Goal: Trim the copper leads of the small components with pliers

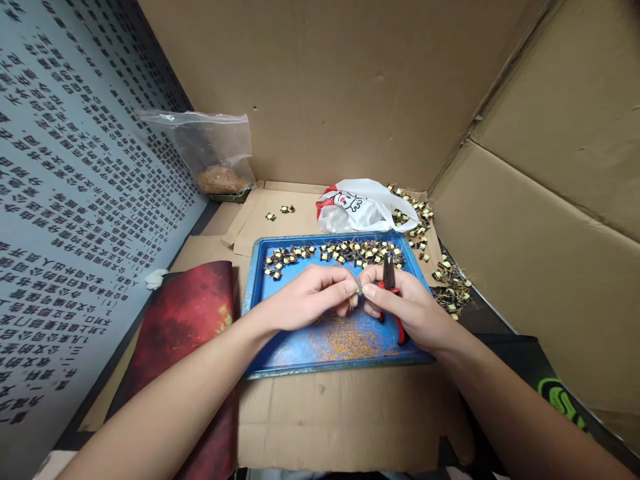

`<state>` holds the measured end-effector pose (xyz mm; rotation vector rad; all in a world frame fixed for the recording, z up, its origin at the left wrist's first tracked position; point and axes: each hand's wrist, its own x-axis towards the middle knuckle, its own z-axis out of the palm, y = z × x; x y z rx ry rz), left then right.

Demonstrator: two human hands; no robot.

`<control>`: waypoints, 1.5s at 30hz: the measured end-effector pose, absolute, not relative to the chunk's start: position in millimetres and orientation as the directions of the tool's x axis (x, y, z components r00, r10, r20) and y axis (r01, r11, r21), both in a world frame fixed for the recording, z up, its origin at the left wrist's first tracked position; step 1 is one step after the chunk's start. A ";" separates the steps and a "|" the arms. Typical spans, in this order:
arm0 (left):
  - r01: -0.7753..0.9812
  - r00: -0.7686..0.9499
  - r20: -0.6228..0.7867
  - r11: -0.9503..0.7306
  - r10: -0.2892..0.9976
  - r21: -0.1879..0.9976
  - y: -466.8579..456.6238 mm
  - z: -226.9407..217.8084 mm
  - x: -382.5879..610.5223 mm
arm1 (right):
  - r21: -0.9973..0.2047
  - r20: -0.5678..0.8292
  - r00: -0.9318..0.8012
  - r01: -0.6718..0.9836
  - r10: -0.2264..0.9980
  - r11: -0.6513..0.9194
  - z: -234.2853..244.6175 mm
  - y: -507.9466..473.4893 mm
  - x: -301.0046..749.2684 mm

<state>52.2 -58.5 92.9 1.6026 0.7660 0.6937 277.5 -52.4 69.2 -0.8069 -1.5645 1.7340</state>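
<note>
Over a blue tray (pixel 260 313), my left hand (pixel 305 300) and my right hand (pixel 405 303) meet and pinch one small yellow-and-black component (pixel 359 288) between thumbs and fingertips. The right hand also holds red-handled pliers (pixel 390 280), jaws pointing away from me. Thin copper wire clippings (pixel 345 340) lie in a heap on the tray under my hands. A row of several similar components (pixel 345 252) lines the tray's far edge.
A white plastic bag (pixel 360 207) lies behind the tray, with more components (pixel 450 280) scattered to the right. A clear zip bag (pixel 215 153) holding brown wire scraps leans at the back left. Cardboard walls enclose the space; a red sheet (pixel 185 320) lies at left.
</note>
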 end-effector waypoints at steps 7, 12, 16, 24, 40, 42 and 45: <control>0.065 0.632 0.012 -0.068 0.775 0.996 -58.8 93.2 51.7 | -0.971 -0.054 -0.621 -0.149 0.782 -0.185 70.8 -54.1 275.0; 0.006 0.625 0.030 -0.043 0.780 0.999 -60.3 97.8 54.6 | -0.899 -0.047 -0.621 -0.316 0.783 -0.305 74.2 -55.8 273.1; -0.039 0.598 0.074 -0.063 0.798 0.997 -61.8 100.7 57.4 | -0.914 0.000 -0.559 -0.336 0.829 -0.227 79.0 -58.0 273.5; 0.014 0.621 0.038 -0.060 0.783 0.998 -63.0 99.0 59.9 | -0.963 -0.047 -0.436 -0.220 0.898 -0.158 80.5 -57.4 270.2; 0.015 0.585 0.035 -0.054 0.810 0.998 -63.8 97.7 61.0 | -0.952 -0.071 -0.413 -0.244 0.908 -0.185 79.3 -57.3 267.4; 0.009 0.589 0.039 -0.055 0.807 0.998 -63.8 97.5 61.2 | -0.951 -0.069 -0.413 -0.247 0.908 -0.185 79.0 -57.3 267.3; 0.011 0.590 0.040 -0.057 0.806 0.998 -63.8 98.8 62.1 | -0.954 -0.057 -0.411 -0.245 0.910 -0.170 77.2 -57.0 267.9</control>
